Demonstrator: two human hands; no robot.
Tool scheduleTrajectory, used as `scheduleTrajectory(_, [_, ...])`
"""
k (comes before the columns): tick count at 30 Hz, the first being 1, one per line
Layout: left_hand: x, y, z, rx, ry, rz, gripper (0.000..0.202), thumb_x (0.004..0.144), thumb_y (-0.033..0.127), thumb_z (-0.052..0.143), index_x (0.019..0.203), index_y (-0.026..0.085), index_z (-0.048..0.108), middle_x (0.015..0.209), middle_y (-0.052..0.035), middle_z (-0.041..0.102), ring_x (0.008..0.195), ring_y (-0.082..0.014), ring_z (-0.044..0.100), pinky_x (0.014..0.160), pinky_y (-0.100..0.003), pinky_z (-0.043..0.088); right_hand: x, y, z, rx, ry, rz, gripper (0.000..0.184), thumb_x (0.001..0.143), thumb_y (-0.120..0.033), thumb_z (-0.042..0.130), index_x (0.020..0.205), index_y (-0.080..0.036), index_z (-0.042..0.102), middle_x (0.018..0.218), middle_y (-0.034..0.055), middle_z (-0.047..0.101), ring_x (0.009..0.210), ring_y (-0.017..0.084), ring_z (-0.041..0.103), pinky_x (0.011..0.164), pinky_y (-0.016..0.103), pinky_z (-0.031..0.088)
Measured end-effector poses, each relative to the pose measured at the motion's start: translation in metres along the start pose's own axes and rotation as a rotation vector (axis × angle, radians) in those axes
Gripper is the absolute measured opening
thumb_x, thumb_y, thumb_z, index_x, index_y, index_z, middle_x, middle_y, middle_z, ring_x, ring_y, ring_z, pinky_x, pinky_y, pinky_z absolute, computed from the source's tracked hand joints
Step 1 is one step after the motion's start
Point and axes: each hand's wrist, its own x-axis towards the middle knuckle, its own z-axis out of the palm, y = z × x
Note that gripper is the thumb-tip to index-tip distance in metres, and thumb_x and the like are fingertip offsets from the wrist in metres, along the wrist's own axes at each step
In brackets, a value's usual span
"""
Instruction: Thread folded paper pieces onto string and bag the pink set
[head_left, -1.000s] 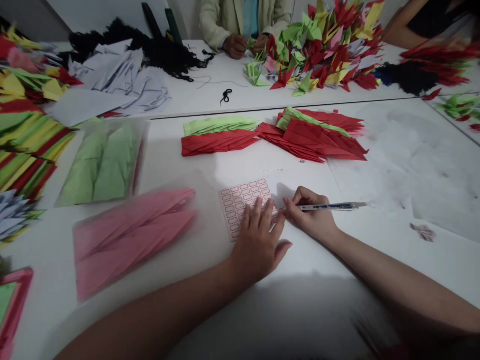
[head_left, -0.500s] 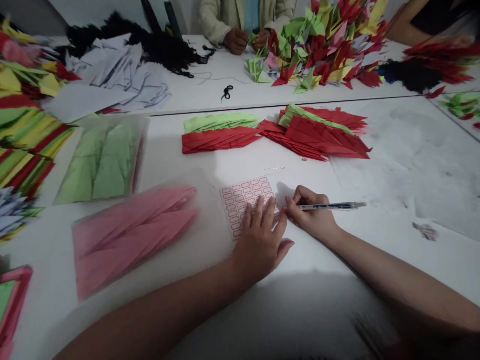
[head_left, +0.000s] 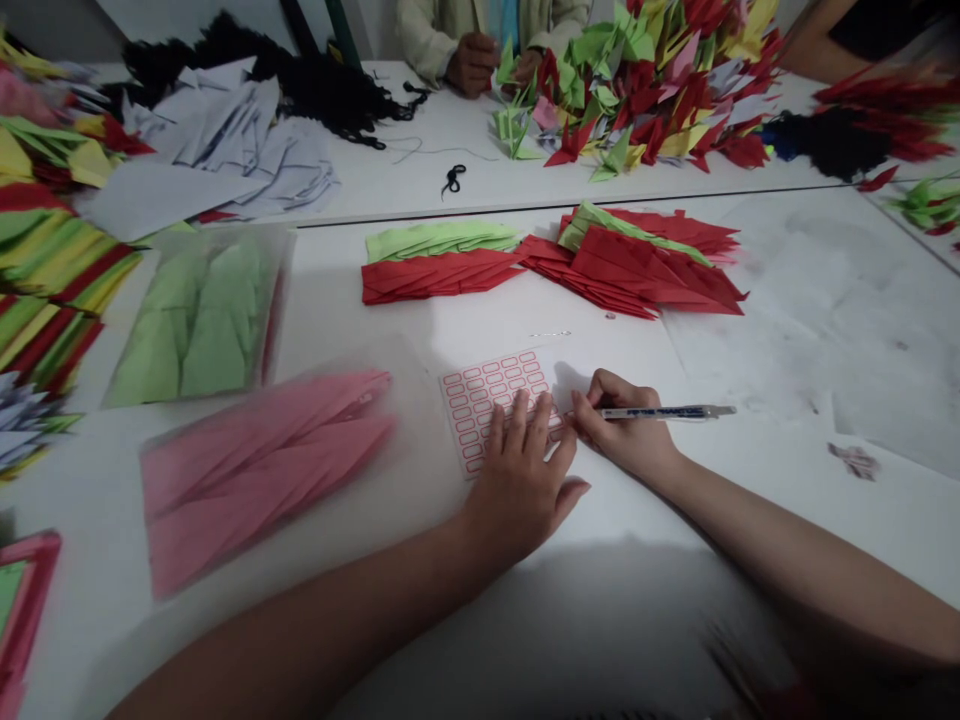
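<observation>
A label sheet (head_left: pixel 480 388) with rows of small red-outlined boxes lies flat on the white table. My left hand (head_left: pixel 520 480) rests on its lower right part, fingers spread and pressing it down. At the sheet's right edge my right hand (head_left: pixel 626 420) is closed around a clear-barrelled pen (head_left: pixel 667 412), whose tip is hidden by the fingers. Left of my left hand lies a clear bag of folded pink paper (head_left: pixel 255 470). Behind the sheet, a thin metal pin-like piece (head_left: pixel 551 333) lies on the table.
Stacks of red folded paper (head_left: pixel 442 277) and green folded paper (head_left: pixel 442 240) lie behind the sheet. A bag of green paper (head_left: pixel 221 320) is at left. Across the table, a person's hand (head_left: pixel 474 65) works beside a colourful origami heap (head_left: pixel 637 90). White translucent sheets (head_left: pixel 817 310) cover the right side.
Both hands, the pen and the label sheet look almost the same. The view has shifted very slightly. Across the table, the other person's hand has lifted a little.
</observation>
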Motion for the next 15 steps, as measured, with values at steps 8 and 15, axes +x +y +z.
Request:
scheduleTrajectory(8, [0.0004, 0.0004, -0.0008, 0.006, -0.009, -0.003, 0.062, 0.093, 0.053, 0.046, 0.141, 0.015, 0.045, 0.153, -0.0201, 0.036, 0.143, -0.042, 0.029, 0.112, -0.061, 0.031, -0.0002, 0.0004, -0.0011, -0.009, 0.003, -0.013, 0.028, 0.086, -0.032, 0.061, 0.065, -0.022, 0.045, 0.051, -0.0039, 0.054, 0.042, 0.01, 0.049, 0.044, 0.023, 0.037])
scheduleTrajectory(15, [0.0, 0.0, 0.0, -0.01, -0.01, -0.001, 0.059, 0.094, 0.051, 0.045, 0.141, 0.015, 0.046, 0.154, -0.0204, 0.035, 0.143, -0.0422, 0.028, 0.112, -0.061, 0.03, 0.0, -0.0026, -0.0015, -0.033, 0.006, -0.017, 0.028, 0.085, -0.031, 0.061, 0.064, -0.022, 0.045, 0.051, -0.0033, 0.057, 0.042, 0.01, 0.051, 0.045, 0.023, 0.038])
